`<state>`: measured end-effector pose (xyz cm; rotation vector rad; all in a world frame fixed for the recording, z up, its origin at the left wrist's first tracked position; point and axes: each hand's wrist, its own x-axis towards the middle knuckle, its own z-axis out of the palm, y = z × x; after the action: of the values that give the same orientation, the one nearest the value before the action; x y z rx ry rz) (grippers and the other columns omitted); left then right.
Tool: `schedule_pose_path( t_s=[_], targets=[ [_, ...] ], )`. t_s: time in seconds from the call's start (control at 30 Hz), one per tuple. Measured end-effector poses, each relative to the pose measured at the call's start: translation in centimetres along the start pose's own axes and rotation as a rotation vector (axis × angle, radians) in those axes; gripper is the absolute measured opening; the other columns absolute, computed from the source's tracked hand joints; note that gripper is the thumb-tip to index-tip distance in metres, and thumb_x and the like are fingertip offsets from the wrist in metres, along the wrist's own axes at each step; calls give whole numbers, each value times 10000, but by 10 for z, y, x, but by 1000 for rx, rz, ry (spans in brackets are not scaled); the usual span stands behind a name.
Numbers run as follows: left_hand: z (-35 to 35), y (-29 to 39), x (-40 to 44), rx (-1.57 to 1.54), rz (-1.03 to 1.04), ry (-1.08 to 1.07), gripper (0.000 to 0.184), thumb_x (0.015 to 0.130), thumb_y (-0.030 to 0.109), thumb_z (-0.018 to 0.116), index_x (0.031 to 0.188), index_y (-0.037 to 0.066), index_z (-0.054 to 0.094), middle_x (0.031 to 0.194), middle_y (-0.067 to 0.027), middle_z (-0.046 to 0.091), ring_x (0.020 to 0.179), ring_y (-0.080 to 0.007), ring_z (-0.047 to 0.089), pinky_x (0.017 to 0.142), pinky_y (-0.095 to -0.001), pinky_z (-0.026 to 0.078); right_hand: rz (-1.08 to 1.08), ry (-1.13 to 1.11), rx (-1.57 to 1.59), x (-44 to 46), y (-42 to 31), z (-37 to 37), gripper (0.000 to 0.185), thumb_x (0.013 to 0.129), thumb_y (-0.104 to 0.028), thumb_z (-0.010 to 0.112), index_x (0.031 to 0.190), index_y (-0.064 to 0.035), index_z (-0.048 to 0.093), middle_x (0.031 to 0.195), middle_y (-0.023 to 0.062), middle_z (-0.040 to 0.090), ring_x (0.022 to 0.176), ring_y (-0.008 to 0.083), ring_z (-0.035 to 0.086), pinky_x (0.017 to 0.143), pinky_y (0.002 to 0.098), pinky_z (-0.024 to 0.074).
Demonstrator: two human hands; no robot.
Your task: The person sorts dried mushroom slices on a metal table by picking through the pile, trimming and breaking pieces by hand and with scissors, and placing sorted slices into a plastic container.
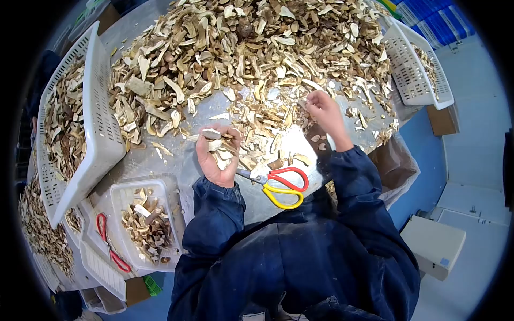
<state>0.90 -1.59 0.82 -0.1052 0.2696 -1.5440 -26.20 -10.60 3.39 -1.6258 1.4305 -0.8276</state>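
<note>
A large heap of dried mushroom slices covers the back of the metal table, with looser slices spread in front of it. My left hand curls around several pale slices, fingers closed on them. Over the loose pieces at the right, my right hand pinches a small slice between thumb and fingertips. Scissors with one red and one yellow handle lie on the table between my forearms, their blades pointing toward my left hand.
A tilted white basket of slices stands at the left, another white basket at the right. Front left are a clear tray of pieces and red-handled scissors. A lined box sits beside my right sleeve.
</note>
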Motion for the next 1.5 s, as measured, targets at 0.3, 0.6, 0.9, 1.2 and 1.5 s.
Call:
schedule_pose_path(
  t_s=[0.3, 0.6, 0.9, 1.2, 1.5],
  targets=[
    [4, 1, 1, -60, -17, -28, 208, 773, 44, 679, 928, 116, 560, 867, 22, 541, 829, -132, 527, 888, -375, 421, 408, -425, 567, -34, -23, 15, 27, 839, -46, 579, 819, -42, 597, 681, -16, 536, 502, 62, 438, 412, 210, 319],
    [9, -2, -1, -17, -15, -3, 221, 766, 46, 678, 934, 117, 554, 871, 26, 538, 834, -128, 522, 861, -358, 418, -416, -359, -810, -70, -58, 80, 60, 743, -122, 592, 748, -62, 585, 690, 98, 614, 663, 286, 619, 579, 371, 487],
    [5, -2, 0, -29, -52, -47, 205, 779, 90, 685, 924, 126, 545, 888, 31, 524, 847, -126, 518, 861, -356, 418, 232, -698, 1011, -49, -32, 30, 43, 827, -27, 573, 789, -33, 551, 601, 0, 490, 445, 42, 384, 411, 190, 285],
    [-2, 0, 1, -24, -133, -80, 142, 822, 166, 670, 886, 120, 553, 904, 19, 513, 879, -138, 501, 873, -366, 426, -297, -608, -358, -73, -73, 76, 185, 795, -181, 618, 911, -37, 607, 741, 124, 632, 655, 286, 620, 587, 374, 485],
    [-1, -6, 0, 52, -167, -83, 154, 829, 186, 669, 885, 119, 541, 888, 14, 516, 861, -140, 501, 859, -345, 430, -160, -277, -347, -45, -57, 45, 210, 810, -225, 617, 900, -36, 599, 655, 155, 592, 616, 330, 591, 562, 390, 455]
  ],
)
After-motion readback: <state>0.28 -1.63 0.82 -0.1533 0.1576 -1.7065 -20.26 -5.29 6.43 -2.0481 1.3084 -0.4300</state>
